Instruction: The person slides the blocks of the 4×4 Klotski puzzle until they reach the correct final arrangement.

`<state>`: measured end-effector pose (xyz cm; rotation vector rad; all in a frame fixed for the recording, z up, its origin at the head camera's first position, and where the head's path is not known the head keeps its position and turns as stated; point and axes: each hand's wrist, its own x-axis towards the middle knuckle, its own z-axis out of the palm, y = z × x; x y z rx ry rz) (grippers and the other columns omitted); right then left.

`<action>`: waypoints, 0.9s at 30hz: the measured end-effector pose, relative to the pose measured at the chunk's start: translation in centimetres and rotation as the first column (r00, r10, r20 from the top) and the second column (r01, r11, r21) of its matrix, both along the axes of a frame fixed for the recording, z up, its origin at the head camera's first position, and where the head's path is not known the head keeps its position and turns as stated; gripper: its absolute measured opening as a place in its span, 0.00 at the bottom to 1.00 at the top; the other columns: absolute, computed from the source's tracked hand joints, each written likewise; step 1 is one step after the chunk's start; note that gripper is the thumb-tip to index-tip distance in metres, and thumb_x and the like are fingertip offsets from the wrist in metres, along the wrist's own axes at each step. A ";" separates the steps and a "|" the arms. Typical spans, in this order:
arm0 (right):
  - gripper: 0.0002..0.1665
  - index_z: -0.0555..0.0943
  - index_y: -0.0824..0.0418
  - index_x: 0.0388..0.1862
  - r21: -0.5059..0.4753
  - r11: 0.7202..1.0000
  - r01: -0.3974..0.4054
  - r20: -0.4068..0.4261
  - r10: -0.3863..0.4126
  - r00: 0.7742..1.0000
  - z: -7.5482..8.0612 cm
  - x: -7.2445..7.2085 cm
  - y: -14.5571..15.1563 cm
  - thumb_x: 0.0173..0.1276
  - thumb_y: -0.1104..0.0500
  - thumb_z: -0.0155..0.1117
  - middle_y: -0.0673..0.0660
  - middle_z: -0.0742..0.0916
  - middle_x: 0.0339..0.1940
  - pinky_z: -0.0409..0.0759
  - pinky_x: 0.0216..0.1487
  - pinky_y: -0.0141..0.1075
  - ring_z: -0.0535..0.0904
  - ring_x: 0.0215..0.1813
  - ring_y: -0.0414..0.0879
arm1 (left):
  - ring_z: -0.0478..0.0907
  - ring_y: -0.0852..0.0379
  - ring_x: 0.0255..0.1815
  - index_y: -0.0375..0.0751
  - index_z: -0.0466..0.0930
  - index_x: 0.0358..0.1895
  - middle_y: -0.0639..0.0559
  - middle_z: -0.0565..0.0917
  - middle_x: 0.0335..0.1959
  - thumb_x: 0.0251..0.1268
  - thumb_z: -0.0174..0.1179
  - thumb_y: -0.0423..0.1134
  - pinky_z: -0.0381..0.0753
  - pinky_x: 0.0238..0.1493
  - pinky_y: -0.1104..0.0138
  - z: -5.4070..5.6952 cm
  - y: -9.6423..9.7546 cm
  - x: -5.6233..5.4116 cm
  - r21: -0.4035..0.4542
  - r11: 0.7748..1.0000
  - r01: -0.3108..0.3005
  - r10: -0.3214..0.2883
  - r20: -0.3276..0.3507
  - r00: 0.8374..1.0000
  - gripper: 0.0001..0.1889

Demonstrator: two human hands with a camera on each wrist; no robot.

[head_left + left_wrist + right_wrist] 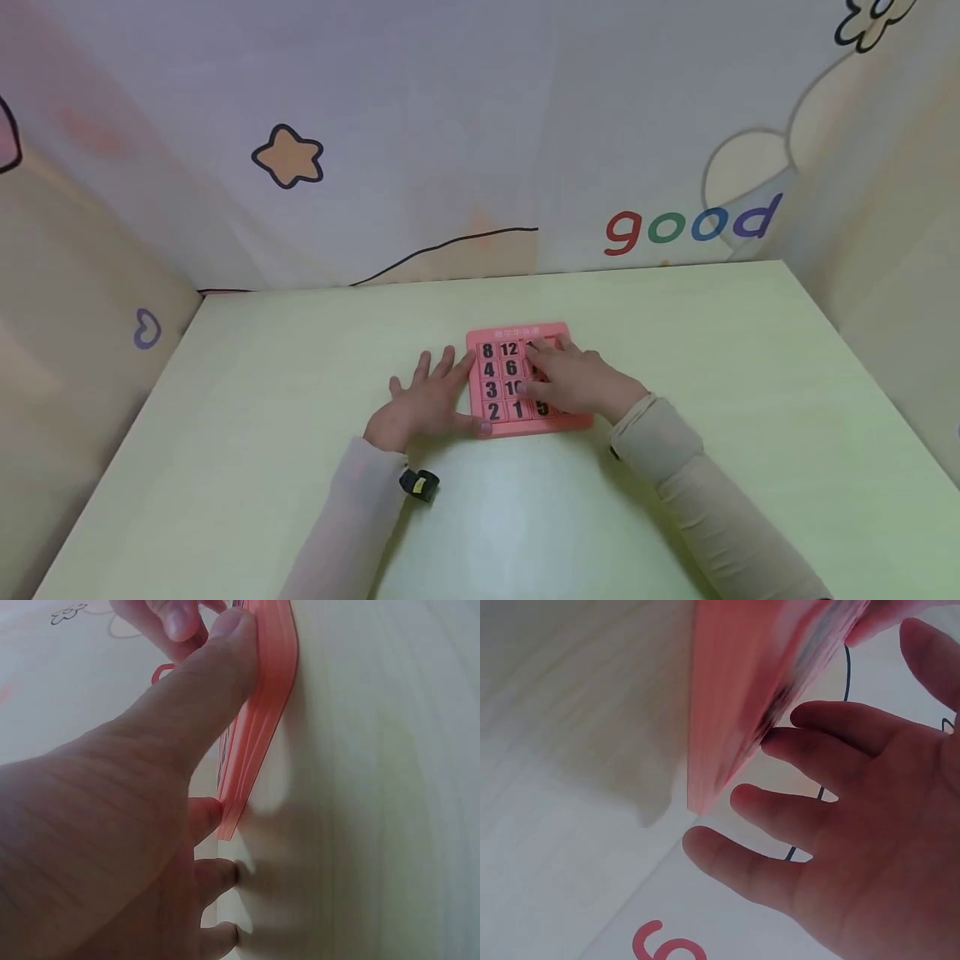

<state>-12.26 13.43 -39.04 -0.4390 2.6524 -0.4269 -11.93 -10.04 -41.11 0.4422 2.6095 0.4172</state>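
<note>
A pink sliding number puzzle [525, 429] lies flat on the table, its black-numbered tiles facing up. My left hand [423, 408] is at its left side, fingers spread. The left thumb rests on the lower left corner and the index fingertip is at the left edge; in the left wrist view the thumb lies along the puzzle's side wall [270, 682]. From the right, my right hand [581, 379] reaches over the tiles with loosely extended fingers, hiding much of the right columns. A fingertip [776, 741] meets the tile face in the right wrist view.
The pale green table [262, 467] runs back to a printed cloth wall [420, 150] with a star and the word "good". More printed cloth stands at the left and right. A black strap with a small buckle [420, 485] hangs at the left cuff.
</note>
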 end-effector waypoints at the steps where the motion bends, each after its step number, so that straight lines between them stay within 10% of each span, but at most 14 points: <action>1: 0.44 0.60 0.59 0.81 0.003 1.000 0.000 0.006 0.000 1.000 0.0 0.1 0.0 0.75 0.41 0.59 0.60 0.57 0.82 0.50 0.71 0.69 0.41 0.81 0.66 | 0.31 0.33 0.81 0.58 0.41 0.84 0.46 0.40 0.84 0.55 0.69 0.67 0.40 0.66 0.25 0.0 0.0 0.1 0.000 1.000 0.000 0.000 0.000 1.000 0.59; 15: 0.42 0.66 0.65 0.77 0.102 0.991 0.088 -0.064 -0.082 0.995 0.8 0.4 0.8 0.75 0.40 0.58 0.66 0.64 0.79 0.52 0.70 0.71 0.48 0.79 0.71 | 0.31 0.34 0.81 0.58 0.41 0.84 0.45 0.40 0.84 0.55 0.68 0.68 0.39 0.66 0.25 0.0 0.0 0.1 0.005 1.000 0.006 -0.006 -0.008 1.000 0.59; 27: 0.31 0.65 0.62 0.78 0.058 0.998 -0.032 -0.084 0.036 0.996 0.9 0.3 -2.4 0.81 0.52 0.50 0.61 0.61 0.81 0.53 0.71 0.68 0.47 0.81 0.65 | 0.33 0.33 0.81 0.59 0.43 0.84 0.46 0.42 0.83 0.53 0.69 0.68 0.41 0.65 0.25 -0.3 -0.2 0.1 0.010 1.000 -0.003 0.004 -0.012 1.000 0.59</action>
